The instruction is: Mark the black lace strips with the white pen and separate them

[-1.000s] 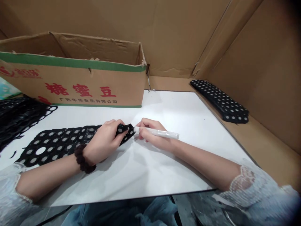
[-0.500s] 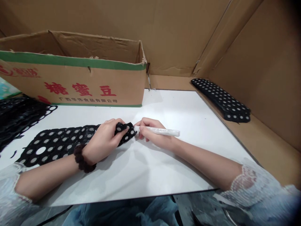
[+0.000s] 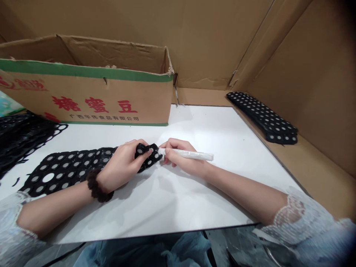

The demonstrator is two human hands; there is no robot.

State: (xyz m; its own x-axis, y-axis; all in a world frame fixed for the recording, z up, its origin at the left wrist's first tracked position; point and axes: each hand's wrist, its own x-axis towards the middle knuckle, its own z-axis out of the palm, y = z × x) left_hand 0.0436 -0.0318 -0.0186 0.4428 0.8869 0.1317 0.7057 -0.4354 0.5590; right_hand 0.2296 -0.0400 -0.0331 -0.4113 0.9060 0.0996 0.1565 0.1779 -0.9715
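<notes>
A black sheet with rows of round pale spots (image 3: pixel 71 165) lies flat on the white tabletop, its right end bunched up. My left hand (image 3: pixel 125 159) is closed on that right end, thumb pressing near a curled-up bit. My right hand (image 3: pixel 178 155) pinches a slim white pen-like tool (image 3: pixel 194 154). Its tip meets the right edge of the sheet, where fingers partly hide the contact. One spot toward the sheet's left end is brighter white than the others.
An open cardboard box (image 3: pixel 111 96) with a green band and red lettering stands at the back left. Black perforated scraps (image 3: pixel 25 137) pile up on the left. More spotted black sheets (image 3: pixel 263 116) lie at the right, beside a cardboard wall (image 3: pixel 306 81).
Almost nothing differs. Both hands keep their hold, and the view has shifted very slightly.
</notes>
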